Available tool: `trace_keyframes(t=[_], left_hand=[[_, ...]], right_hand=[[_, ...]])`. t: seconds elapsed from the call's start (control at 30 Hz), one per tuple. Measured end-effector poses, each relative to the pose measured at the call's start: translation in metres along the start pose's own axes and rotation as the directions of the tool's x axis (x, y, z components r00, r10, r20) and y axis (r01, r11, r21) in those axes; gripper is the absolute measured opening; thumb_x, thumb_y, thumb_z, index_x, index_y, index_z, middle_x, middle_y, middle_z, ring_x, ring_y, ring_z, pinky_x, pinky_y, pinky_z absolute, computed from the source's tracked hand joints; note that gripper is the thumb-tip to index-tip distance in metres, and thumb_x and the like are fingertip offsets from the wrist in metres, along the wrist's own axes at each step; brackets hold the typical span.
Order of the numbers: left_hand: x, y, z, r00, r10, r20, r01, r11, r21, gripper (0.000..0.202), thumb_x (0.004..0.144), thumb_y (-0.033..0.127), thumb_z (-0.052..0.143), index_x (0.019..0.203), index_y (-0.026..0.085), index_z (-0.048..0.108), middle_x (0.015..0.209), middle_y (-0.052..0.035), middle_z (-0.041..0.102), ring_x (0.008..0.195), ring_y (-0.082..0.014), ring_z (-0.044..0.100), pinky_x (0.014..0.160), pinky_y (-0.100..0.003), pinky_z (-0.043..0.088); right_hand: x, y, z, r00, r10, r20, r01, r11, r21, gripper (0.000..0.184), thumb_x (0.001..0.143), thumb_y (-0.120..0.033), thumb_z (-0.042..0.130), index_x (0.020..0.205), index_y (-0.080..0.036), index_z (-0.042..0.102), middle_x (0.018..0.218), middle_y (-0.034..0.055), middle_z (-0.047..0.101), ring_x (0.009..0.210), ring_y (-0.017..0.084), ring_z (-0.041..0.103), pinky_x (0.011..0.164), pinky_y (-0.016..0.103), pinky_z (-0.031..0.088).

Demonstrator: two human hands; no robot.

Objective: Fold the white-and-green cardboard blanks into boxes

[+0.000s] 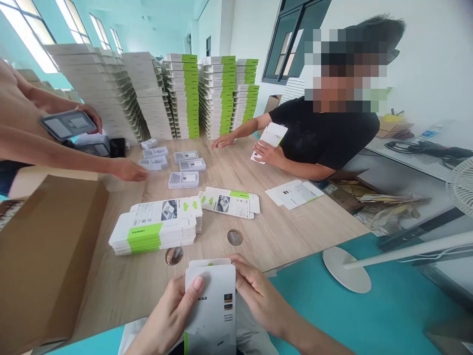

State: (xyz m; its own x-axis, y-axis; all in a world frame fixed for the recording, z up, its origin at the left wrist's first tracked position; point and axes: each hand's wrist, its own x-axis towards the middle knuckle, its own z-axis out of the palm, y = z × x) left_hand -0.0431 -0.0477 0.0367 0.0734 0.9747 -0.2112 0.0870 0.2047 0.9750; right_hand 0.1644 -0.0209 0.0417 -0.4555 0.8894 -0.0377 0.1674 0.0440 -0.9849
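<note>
My left hand (170, 310) and my right hand (256, 296) hold a white printed box (210, 310) with a green strip upright at the table's near edge. My left thumb presses on its front, and my right fingers wrap its right side. Beyond them, on the wooden table (258, 241), lies a pile of flat white-and-green cartons (155, 229). Two more flattened cartons (229, 202) lie to its right. Several grey-and-white plastic trays (188, 180) sit farther off, out of reach of my hands.
A person across the table (321, 133) holds a white box, and another person's hands (70, 123) hold a tray at left. Tall stacks of boxes (185, 96) stand behind the table. A brown cardboard carton (51, 251) stands at left, and a fan base (346, 269) sits on the teal floor.
</note>
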Motion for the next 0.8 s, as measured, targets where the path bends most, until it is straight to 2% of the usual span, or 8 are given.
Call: trace_keyframes(t=[0.13,0.23,0.3,0.37,0.43,0.53,0.67,0.8], left_hand=[[-0.003,-0.003,0.006,0.997,0.022,-0.067,-0.023,1.0,-0.021,0.062,0.083,0.083,0.062,0.083,0.023,0.08,0.082,-0.0077,0.079,0.09,-0.0307,0.072,0.079,-0.033,0.061],[0.0,-0.011,0.006,0.998,0.013,-0.065,-0.015,1.0,-0.026,0.066,0.091,0.079,0.054,0.106,0.022,0.082,0.109,-0.0119,0.083,0.119,-0.0365,0.07,0.096,-0.038,0.06],[0.004,-0.018,0.005,0.998,0.039,-0.04,-0.039,0.999,-0.002,0.066,0.095,0.076,0.051,0.122,0.021,0.077,0.126,-0.0133,0.08,0.13,-0.0374,0.066,0.107,-0.042,0.055],[0.007,-0.027,0.005,0.994,0.098,-0.055,-0.095,0.994,0.046,0.066,0.099,0.072,0.048,0.138,0.022,0.067,0.144,-0.0148,0.071,0.137,-0.037,0.061,0.114,-0.047,0.05],[0.01,-0.036,0.007,0.975,0.172,-0.143,-0.16,0.983,0.094,0.065,0.102,0.068,0.046,0.148,0.023,0.055,0.154,-0.0162,0.061,0.143,-0.0353,0.056,0.12,-0.051,0.042],[0.013,-0.05,0.008,0.932,0.278,-0.234,-0.253,0.959,0.131,0.055,0.104,0.062,0.047,0.146,0.026,0.054,0.152,-0.0142,0.062,0.143,-0.0313,0.055,0.122,-0.051,0.038],[0.014,-0.067,0.003,0.902,0.406,-0.144,-0.376,0.905,0.198,0.035,0.107,0.048,0.051,0.132,0.03,0.068,0.14,-0.0104,0.069,0.131,-0.028,0.064,0.11,-0.044,0.051],[0.015,-0.077,-0.003,0.873,0.472,-0.121,-0.437,0.868,0.237,0.028,0.106,0.04,0.054,0.122,0.028,0.073,0.127,-0.0094,0.073,0.117,-0.027,0.07,0.099,-0.038,0.057]], right_hand=[[-0.003,0.01,0.014,0.983,-0.027,-0.181,0.043,0.995,0.088,0.056,0.109,-0.059,0.038,0.086,-0.023,0.074,0.124,0.0102,0.066,0.112,0.025,0.065,0.097,0.037,0.054],[-0.001,0.023,0.029,0.924,-0.041,-0.38,0.084,0.992,0.098,0.041,0.108,-0.056,0.048,0.117,-0.026,0.073,0.125,0.0104,0.07,0.111,0.024,0.069,0.094,0.035,0.058],[0.002,0.03,0.041,0.875,-0.091,-0.475,0.138,0.988,0.065,0.035,0.108,-0.049,0.052,0.133,-0.029,0.065,0.128,0.0101,0.071,0.117,0.023,0.069,0.091,0.032,0.06],[0.006,0.033,0.049,0.832,-0.184,-0.523,0.211,0.977,-0.009,0.03,0.11,-0.04,0.049,0.133,-0.03,0.065,0.132,0.0096,0.07,0.124,0.022,0.068,0.092,0.029,0.061],[0.01,0.034,0.054,0.794,-0.287,-0.536,0.273,0.956,-0.107,0.024,0.109,-0.031,0.052,0.129,-0.029,0.066,0.132,0.009,0.07,0.124,0.021,0.068,0.096,0.03,0.06],[0.016,0.033,0.056,0.735,-0.403,-0.546,0.321,0.915,-0.243,0.024,0.101,-0.023,0.063,0.124,-0.028,0.065,0.126,0.0084,0.071,0.121,0.022,0.07,0.1,0.034,0.06],[0.019,0.035,0.055,0.699,-0.477,-0.533,0.325,0.876,-0.357,0.018,0.095,-0.021,0.07,0.113,-0.025,0.068,0.119,0.0087,0.072,0.115,0.023,0.073,0.094,0.035,0.062],[0.018,0.036,0.057,0.689,-0.49,-0.534,0.309,0.865,-0.395,0.004,0.094,-0.022,0.071,0.095,-0.025,0.069,0.109,0.0072,0.073,0.11,0.024,0.074,0.086,0.031,0.063]])
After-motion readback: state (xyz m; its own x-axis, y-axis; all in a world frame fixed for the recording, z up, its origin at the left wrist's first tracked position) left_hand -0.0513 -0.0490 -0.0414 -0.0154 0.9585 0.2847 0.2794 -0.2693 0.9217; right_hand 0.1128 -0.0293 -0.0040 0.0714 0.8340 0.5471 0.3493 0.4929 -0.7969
